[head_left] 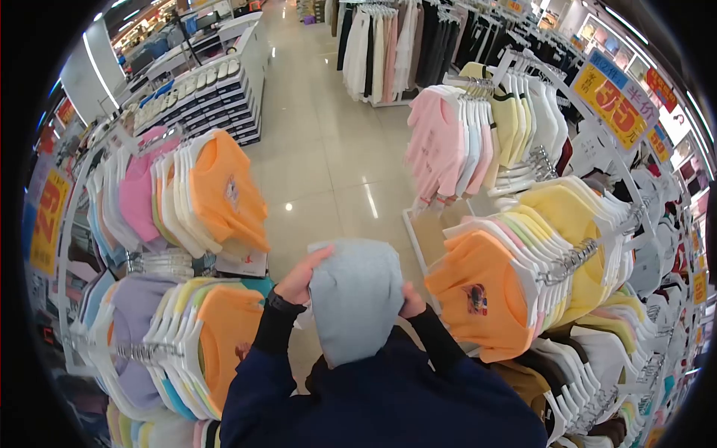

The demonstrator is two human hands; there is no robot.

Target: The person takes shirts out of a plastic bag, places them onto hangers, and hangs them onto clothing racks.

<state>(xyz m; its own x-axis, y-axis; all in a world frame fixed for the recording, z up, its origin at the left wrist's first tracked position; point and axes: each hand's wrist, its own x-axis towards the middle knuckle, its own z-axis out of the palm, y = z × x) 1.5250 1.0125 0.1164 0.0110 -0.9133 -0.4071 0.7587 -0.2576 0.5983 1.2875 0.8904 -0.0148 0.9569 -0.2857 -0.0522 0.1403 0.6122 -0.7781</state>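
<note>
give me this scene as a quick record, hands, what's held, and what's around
left hand: grips the cloth's upper left edge, thumb on the near face
right hand: curled at its right edge; grip partly hidden
cloth: light grey-blue, held up before the body
left side: racks with an orange shirt and a lilac shirt
right side: racks with a yellow top and a pink top
ahead: glossy tiled floor

A pale grey-blue folded garment point(355, 302), plain and lightly creased, is held just below the centre of the frame, taller than wide, its upper corners rounded, its lower edge slanting.
</note>
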